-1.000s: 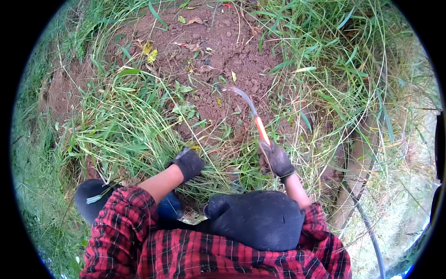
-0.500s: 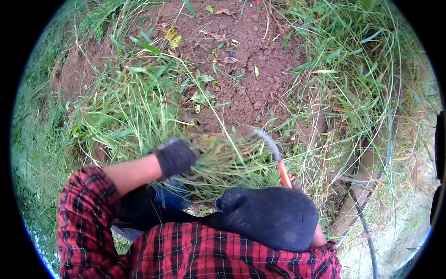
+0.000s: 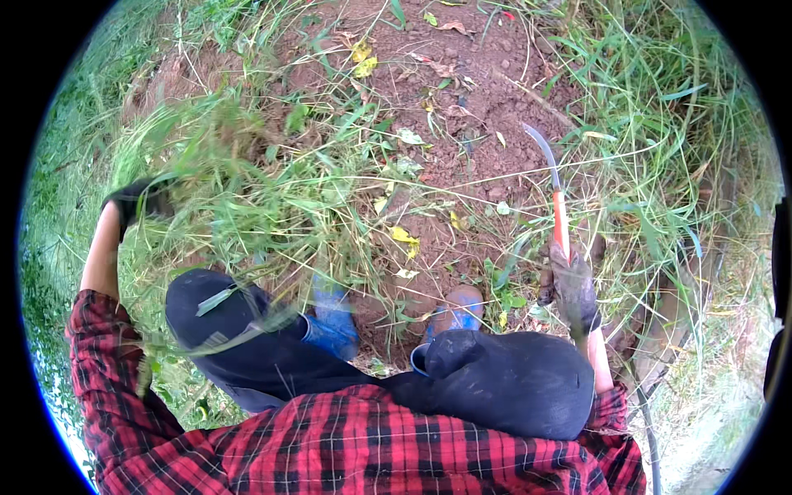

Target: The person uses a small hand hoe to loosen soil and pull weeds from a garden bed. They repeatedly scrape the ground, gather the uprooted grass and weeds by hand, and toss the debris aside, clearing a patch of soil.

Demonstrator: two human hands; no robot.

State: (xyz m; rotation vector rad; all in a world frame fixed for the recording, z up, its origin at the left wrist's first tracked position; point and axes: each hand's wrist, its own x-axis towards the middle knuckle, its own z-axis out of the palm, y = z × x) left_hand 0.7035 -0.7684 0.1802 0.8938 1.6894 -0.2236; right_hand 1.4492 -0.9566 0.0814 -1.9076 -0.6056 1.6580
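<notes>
My right hand point(image 3: 575, 289), in a dirty dark glove, is closed around the orange handle of a sickle point(image 3: 560, 219). Its curved blade points up and away over bare soil. Far to the left, my left hand point(image 3: 136, 202) in a dark glove is among blurred cut grass point(image 3: 214, 153). Motion smears its fingers, so their grip cannot be made out. Loose grass stems point(image 3: 289, 206) lie heaped between that hand and the soil, some strands trailing over my left knee point(image 3: 219, 309).
Reddish-brown soil point(image 3: 470, 177) with scattered yellow leaves spreads ahead of my blue boots point(image 3: 334, 322). Tall grass point(image 3: 643, 140) stands along the right. A dark hose-like line point(image 3: 649, 429) runs at the lower right, beside a pale strip of ground.
My left hand has swept left and outward, with grass moving along. Soil and boots formerly covered by grass now show. My right hand and the sickle have moved forward and right, out from behind the knee.
</notes>
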